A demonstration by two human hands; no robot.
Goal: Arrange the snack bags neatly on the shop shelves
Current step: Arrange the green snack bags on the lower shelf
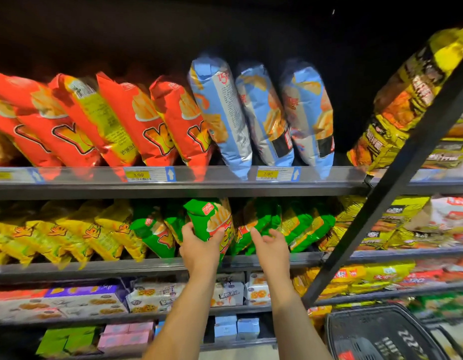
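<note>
- Head view showed the left hand (199, 244) gripping a green snack bag (211, 216) by its lower part, thumb on the left side and fingers curled round the front.
- That bag stood tilted at the middle of the middle shelf (95, 268), just behind its front edge.
- The right hand (272, 242) was held wide with loosely spread fingers, at the neighbouring green bags (311, 224); contact could not be told.
- The middle shelf held leaning yellow bags (69, 235) along its left half and green ones from the centre rightward.
- The upper shelf (199, 188) carried red bags (69, 120) on the left, all slanting left, and three blue bags (264, 113) right of centre, more upright.
- Two yellow price labels (138, 174) sat on the upper shelf's front edge.
- The lower shelf (121, 318) held flat biscuit boxes (95, 302).
- A black basket (376, 331) stood at the lower right; its contents were too blurred to tell.
</note>
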